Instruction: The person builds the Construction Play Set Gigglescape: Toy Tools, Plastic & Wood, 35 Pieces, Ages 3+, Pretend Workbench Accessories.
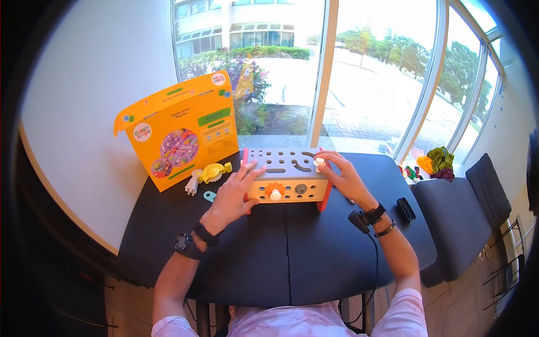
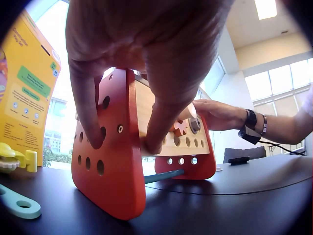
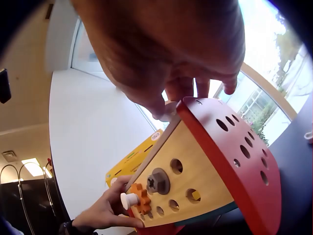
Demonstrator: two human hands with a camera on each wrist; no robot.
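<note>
A toy workbench (image 1: 289, 176) with a grey slotted top, pale wooden front and red side panels (image 2: 112, 183) stands on the dark table. My left hand (image 1: 231, 194) grips its left end, thumb on the wooden front and fingers over the top and red side. My right hand (image 1: 349, 181) is at the top right corner, thumb and fingers pinching a small white peg (image 1: 319, 162) at the grey top. On the front sit an orange gear (image 3: 143, 198) with a white peg (image 3: 129, 201) through it and a grey hex bolt (image 3: 159, 181).
An open yellow box (image 1: 216, 151) stands at the back left. In front of it lie yellow toy pieces (image 1: 212, 173), a white piece (image 1: 192, 183) and a teal strip (image 2: 19, 203). A black case (image 1: 405, 209) lies right. Beyond the table are windows and a grey chair (image 1: 452, 219).
</note>
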